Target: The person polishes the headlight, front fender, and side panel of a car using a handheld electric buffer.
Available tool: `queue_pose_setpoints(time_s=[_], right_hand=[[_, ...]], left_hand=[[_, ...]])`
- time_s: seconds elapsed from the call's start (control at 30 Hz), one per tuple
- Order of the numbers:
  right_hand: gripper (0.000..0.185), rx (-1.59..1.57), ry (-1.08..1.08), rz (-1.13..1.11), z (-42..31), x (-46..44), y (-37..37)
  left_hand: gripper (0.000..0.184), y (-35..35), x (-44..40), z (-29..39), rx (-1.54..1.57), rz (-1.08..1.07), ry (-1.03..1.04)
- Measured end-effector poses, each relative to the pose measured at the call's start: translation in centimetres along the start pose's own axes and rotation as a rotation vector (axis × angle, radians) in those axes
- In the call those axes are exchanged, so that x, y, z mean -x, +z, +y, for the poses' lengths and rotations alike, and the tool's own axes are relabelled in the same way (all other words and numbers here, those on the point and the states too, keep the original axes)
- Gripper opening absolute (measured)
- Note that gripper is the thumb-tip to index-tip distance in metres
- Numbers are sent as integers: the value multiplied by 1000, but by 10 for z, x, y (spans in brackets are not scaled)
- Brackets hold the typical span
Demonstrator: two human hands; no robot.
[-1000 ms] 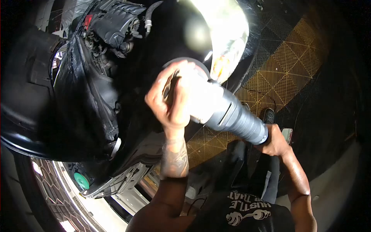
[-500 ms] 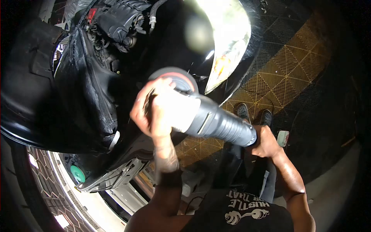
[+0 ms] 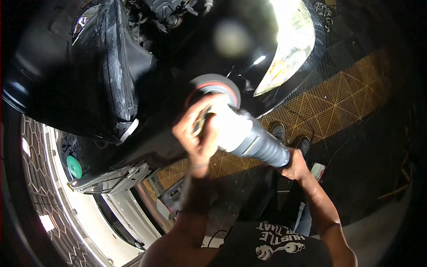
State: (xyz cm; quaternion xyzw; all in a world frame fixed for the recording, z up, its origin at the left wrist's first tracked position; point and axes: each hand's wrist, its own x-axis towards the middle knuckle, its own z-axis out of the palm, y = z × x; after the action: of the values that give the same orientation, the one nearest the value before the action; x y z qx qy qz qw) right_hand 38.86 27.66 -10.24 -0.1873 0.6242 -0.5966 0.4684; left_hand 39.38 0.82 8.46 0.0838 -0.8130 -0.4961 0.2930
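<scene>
A power polisher (image 3: pixel 263 146) with a black ribbed body lies across the middle of the view, its round pad (image 3: pixel 218 82) against the glossy black car fender (image 3: pixel 155 131). My left hand (image 3: pixel 195 129) is wrapped round the polisher's head beside the pad; glare washes out part of it there. My right hand (image 3: pixel 294 165) grips the rear end of the body. The pad has a red ring and a dark edge, and sits left of the lit headlight (image 3: pixel 291 55). Its contact face is hidden.
The raised hood (image 3: pixel 58 84) and engine parts (image 3: pixel 162 13) are at upper left. A green disc (image 3: pixel 74 166) rests on the car further back. Yellow and black floor tiles (image 3: pixel 333 104) run below the headlight. A small pale object (image 3: pixel 318 171) shows by my right wrist.
The camera view has shifted, so the headlight sits further right and the hood differently. The polisher, held by both hands, has moved slightly back along the fender relative to the headlight.
</scene>
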Motion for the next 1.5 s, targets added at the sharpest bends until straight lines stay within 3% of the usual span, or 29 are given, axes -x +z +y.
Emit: queue_pose_setpoints(time_s=[0.03,0.1,0.13,0.17,0.27,0.37,0.43,0.5,0.57,0.6,0.7,0.73,0.77,0.87,0.9,0.97,1.0,1.03,1.07,1.1,1.2,1.23,1.27,1.37,1.4,1.5], right_hand=[[39,52,10,-37,4,-2,6],[44,157,-24,-108,-4,-7,19],[46,219,-26,-93,-4,-9,24],[45,318,-44,-107,-18,-11,25],[45,390,32,-147,-4,-13,29],[45,397,-89,-85,3,-15,21],[46,305,-201,-17,4,-16,7],[49,278,-177,-4,-6,-13,-7],[50,186,-154,37,14,-14,-13],[49,225,-116,5,9,-14,-18],[48,284,-117,34,11,-16,-10],[47,290,-188,14,5,-17,-5],[46,308,-214,36,5,-20,4],[41,428,-164,-68,23,-22,26],[35,604,-141,-136,42,-21,33],[30,508,-238,-94,36,-21,54],[32,563,-181,-163,39,-17,60],[34,618,-121,-232,40,-18,64],[39,444,-241,-256,19,-23,65],[48,472,-331,-318,11,-27,64],[62,454,-181,-626,16,-45,54],[62,465,-196,-630,33,-50,52],[56,558,-355,-571,57,-53,52],[62,102,-564,-481,93,-57,54],[65,283,-542,-546,101,-56,48],[72,432,-466,-598,62,-62,48]], left_hand=[[36,-12,10,5,-17,45,-11],[37,-35,26,1,49,100,172],[30,-47,27,-35,-173,262,617],[28,-51,26,-52,-282,332,840],[26,-47,30,-60,-306,350,928],[23,-45,39,-62,-356,367,1068],[25,-31,43,-41,-459,363,1010],[32,-17,45,-15,31,69,215],[37,-2,39,-14,42,69,149],[37,-4,42,-5,-99,61,-11],[38,-7,50,-5,18,143,-26],[38,-18,49,-15,35,100,179],[40,-28,56,-17,58,108,175],[31,-53,62,-41,-51,130,470],[31,-64,65,-65,-172,279,781],[30,-98,83,-61,-353,302,952],[29,-115,92,-59,-439,322,1040],[34,-134,117,-46,-486,298,761],[41,-151,138,-38,-520,273,481],[42,-149,137,-31,-579,290,464],[48,-134,112,-15,-678,278,588],[46,-139,113,-13,-597,237,506],[45,-146,117,-13,-517,193,425],[42,-139,122,-26,-366,102,285],[42,-136,124,-29,-361,101,291],[40,-140,127,-33,-410,213,374]])
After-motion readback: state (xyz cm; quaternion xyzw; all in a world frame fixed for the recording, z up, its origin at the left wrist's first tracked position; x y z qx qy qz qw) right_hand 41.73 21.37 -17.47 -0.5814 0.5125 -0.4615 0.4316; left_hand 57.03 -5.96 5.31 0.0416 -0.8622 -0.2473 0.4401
